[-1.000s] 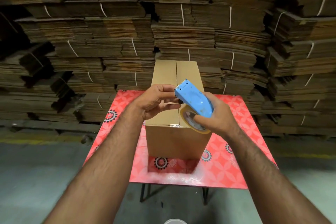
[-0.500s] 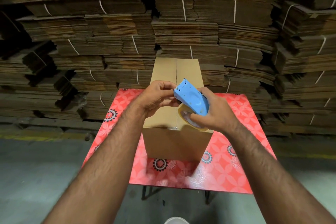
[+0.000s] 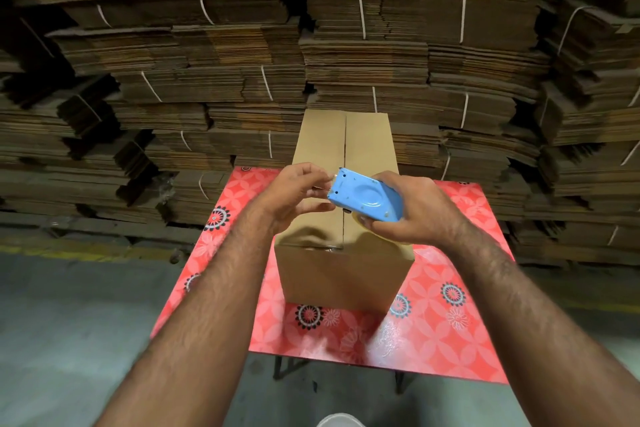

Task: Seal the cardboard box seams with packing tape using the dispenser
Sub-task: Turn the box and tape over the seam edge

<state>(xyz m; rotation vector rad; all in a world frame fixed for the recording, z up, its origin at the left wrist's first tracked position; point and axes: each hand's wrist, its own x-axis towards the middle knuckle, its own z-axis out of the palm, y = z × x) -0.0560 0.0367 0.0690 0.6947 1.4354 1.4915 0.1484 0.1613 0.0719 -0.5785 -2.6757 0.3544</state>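
- My left hand (image 3: 298,196) hangs above the box (image 3: 341,218), its fingertips pinched together at the toothed front edge of the dispenser (image 3: 365,199). I judge they are picking at the tape end; the tape itself is too thin and clear for me to make out.
- The box stands upright on the red patterned bench (image 3: 450,315), flaps folded shut, and the centre seam (image 3: 345,149) running away from me looks bare as far as I can see. A small glint at its near edge may be tape; I cannot tell.
- The dispenser is in the air over the near half of the box, turned flat side up and not touching the cardboard.
- My right hand (image 3: 412,210) is clamped round the dispenser's rear, with the roll (image 3: 360,218) just peeking out under it.
- Risks as I judge them: the teeth sit right beside my left fingertips, so a slip could nick them. If I lose the tape end it may fold back and stick to itself. If I start off-centre, the strip could miss the seam. Nothing steadies the box, so a hard pull could shift it along the bench.
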